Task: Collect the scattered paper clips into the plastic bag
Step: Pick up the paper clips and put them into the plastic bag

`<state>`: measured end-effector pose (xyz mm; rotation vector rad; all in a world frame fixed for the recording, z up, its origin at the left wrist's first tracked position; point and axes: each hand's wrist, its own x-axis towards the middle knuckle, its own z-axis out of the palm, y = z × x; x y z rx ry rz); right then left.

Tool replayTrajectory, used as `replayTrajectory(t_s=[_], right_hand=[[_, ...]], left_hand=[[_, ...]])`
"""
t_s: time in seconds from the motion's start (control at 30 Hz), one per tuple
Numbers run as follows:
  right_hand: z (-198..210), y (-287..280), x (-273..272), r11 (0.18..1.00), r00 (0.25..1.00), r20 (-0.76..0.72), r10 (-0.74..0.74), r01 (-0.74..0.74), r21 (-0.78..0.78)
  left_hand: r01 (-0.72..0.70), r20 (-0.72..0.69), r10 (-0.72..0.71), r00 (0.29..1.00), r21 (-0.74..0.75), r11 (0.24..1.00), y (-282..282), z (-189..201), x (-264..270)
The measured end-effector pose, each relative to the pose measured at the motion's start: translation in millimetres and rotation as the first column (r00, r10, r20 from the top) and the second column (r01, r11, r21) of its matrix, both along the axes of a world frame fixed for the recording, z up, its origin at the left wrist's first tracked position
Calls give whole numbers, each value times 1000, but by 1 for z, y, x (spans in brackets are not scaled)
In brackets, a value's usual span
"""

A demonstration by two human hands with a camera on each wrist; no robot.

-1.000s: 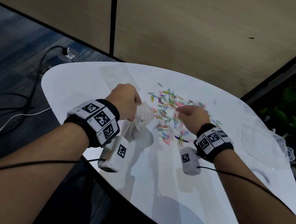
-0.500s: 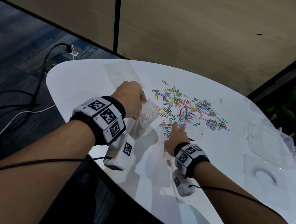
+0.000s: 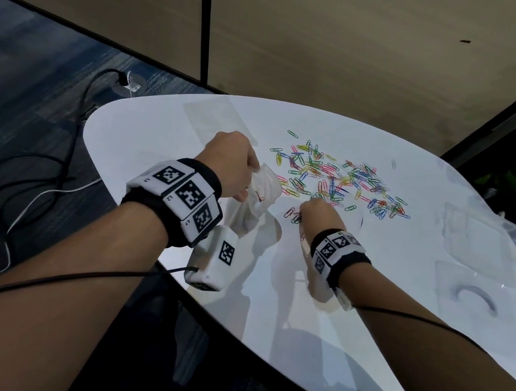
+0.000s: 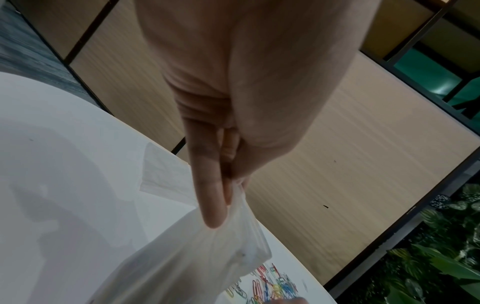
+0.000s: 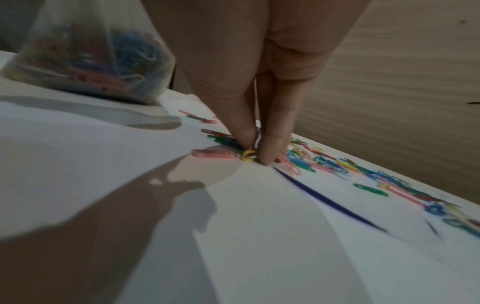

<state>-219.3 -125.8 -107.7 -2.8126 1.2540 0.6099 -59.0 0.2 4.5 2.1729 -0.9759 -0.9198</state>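
Note:
Several coloured paper clips (image 3: 337,177) lie scattered across the far middle of the white table (image 3: 297,320). My left hand (image 3: 231,164) holds the clear plastic bag (image 3: 255,205) up by its top edge, pinched between thumb and fingers (image 4: 210,203). Clips fill the bottom of the bag (image 5: 88,55). My right hand (image 3: 315,211) is down at the near edge of the pile, its fingertips (image 5: 267,152) pinching a few paper clips (image 5: 249,154) against the table.
Clear plastic lids or trays (image 3: 479,240) lie at the table's right side, one with a dark curved piece (image 3: 477,297). A flat clear sheet (image 3: 215,117) lies behind the left hand. Cables (image 3: 34,166) run over the carpet to the left. A wooden partition stands behind.
My right hand drew back toward me from the pile, then reached forward again to its near edge and pinched clips. The left hand kept holding the bag.

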Motion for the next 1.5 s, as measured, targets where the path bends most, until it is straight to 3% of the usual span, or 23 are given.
replayTrajectory(t_s=[0.07,0.13,0.2,0.23,0.3,0.37,0.43,0.5,0.6,0.7,0.77,0.83,0.93,1.03,1.1,1.2,1.27,1.37,1.4,1.5], right_hand=[[2,-13,-4,991,987,103,-124,118,62],[4,-29,-10,948,924,228,-307,275,162],[6,-44,-20,836,780,338,-527,403,374],[7,-50,-26,733,662,371,-651,423,533],[17,-55,-35,516,417,365,-833,346,783],[31,-53,-34,396,242,350,-905,180,900],[50,-47,-25,262,96,262,-960,-16,965],[71,-37,-16,122,52,131,-990,-137,983],[92,-13,0,36,100,63,-993,-252,967],[97,17,15,72,151,115,-982,-267,961],[90,30,21,202,171,240,-956,-214,956],[81,37,23,412,220,425,-878,-106,905],[78,42,27,776,448,682,-578,45,629],[85,47,33,945,709,675,-206,-35,326],[92,50,37,962,822,568,-42,-120,245],[108,47,40,937,847,530,-30,-160,310],[118,35,42,886,772,615,-160,-161,434],[112,3,45,774,552,676,-488,-84,627],[103,-8,48,804,567,670,-479,-23,595],[66,-28,60,953,876,449,-178,40,300]], left_hand=[[0,4,0,1000,2,1000,0,-1,0],[-2,5,2,1000,1,1000,-1,-1,0],[-2,4,2,1000,2,1000,-1,-2,1],[-1,5,1,1000,3,1000,-1,-2,1],[-4,4,4,1000,0,1000,-2,-1,0],[-1,0,1,1000,-2,1000,-2,1,-1],[3,0,-3,1000,2,1000,-1,2,-2],[-1,4,1,1000,1,1000,-1,2,-1],[-3,1,3,1000,-3,1000,-2,0,1],[-13,-14,13,1000,-13,1000,-2,-1,0],[-11,-19,11,1000,-25,1000,-2,0,-2],[7,-21,-8,1000,-31,999,-1,1,-4],[40,-20,-41,999,-35,999,-1,-1,-6],[56,-16,-57,998,-37,998,-1,-2,-6],[58,-12,-58,998,-36,998,0,0,-6],[36,-4,-36,999,-41,999,3,1,-1],[2,6,-2,1000,-41,999,7,1,7],[-56,5,56,998,-40,998,16,0,24],[-75,3,75,997,-41,996,18,0,29],[-120,2,120,993,-44,992,23,-1,41]])
